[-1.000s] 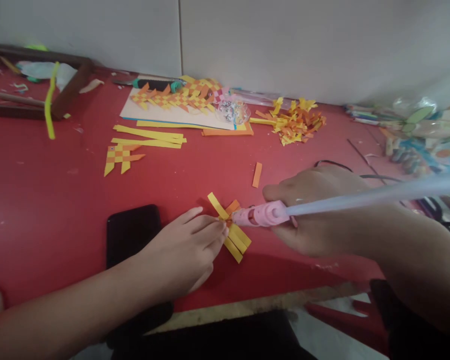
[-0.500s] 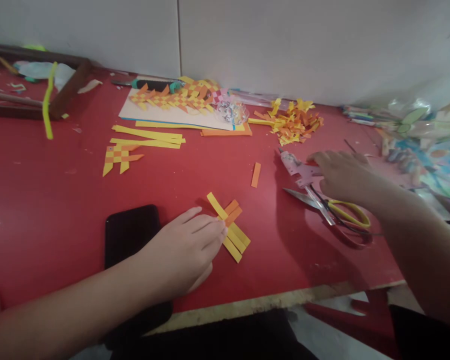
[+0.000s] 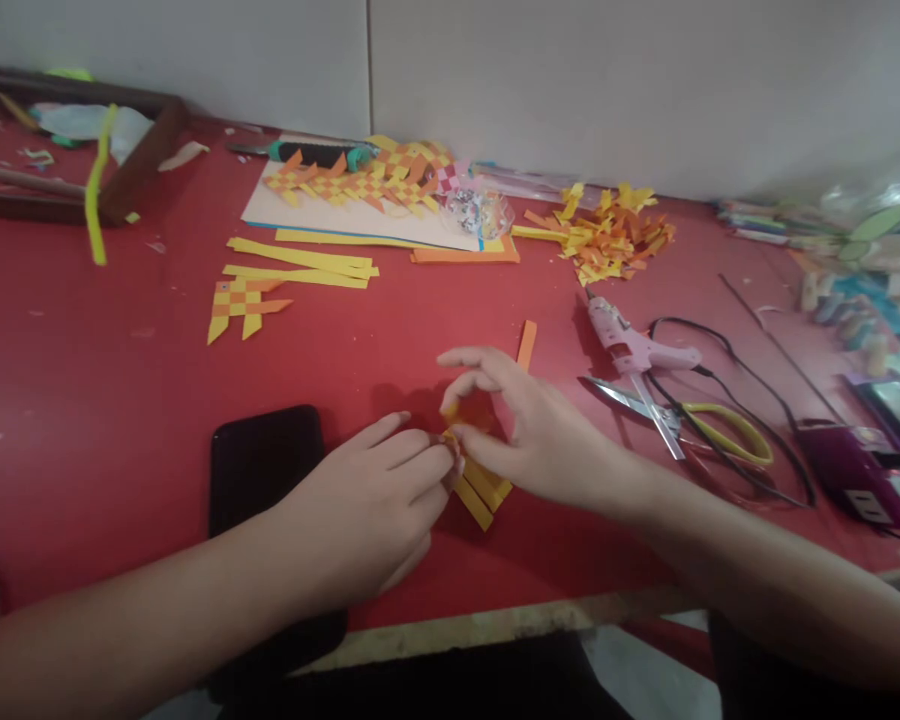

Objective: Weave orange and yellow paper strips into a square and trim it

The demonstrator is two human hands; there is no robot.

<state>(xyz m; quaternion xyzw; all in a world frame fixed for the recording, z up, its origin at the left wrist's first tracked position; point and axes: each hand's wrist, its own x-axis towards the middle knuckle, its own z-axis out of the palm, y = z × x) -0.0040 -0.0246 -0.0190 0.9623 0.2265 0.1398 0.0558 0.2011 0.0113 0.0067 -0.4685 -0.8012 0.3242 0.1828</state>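
Note:
Small yellow and orange paper strips (image 3: 480, 495), woven across each other, lie near the front of the red table. My left hand (image 3: 375, 500) pinches their left side with its fingertips. From the right, my right hand (image 3: 529, 425) reaches over the same strips, its thumb and a bent finger closed at their upper end and its index finger raised. Both hands cover most of the weave. Just behind the right hand lies a loose orange strip (image 3: 526, 345). A finished woven paper fish (image 3: 238, 303) rests farther left.
A black phone (image 3: 266, 465) lies beside my left wrist. To the right are a pink glue gun (image 3: 630, 340) with its cord, scissors (image 3: 727, 430) and a purple box (image 3: 862, 470). Behind sit paper scraps (image 3: 607, 235), yellow strips (image 3: 307, 262) and a wooden frame (image 3: 146, 150).
My right hand has left the glue gun and moved left to the woven strips, bending the upper yellow strip. The left hand stays on them. The view has shifted slightly.

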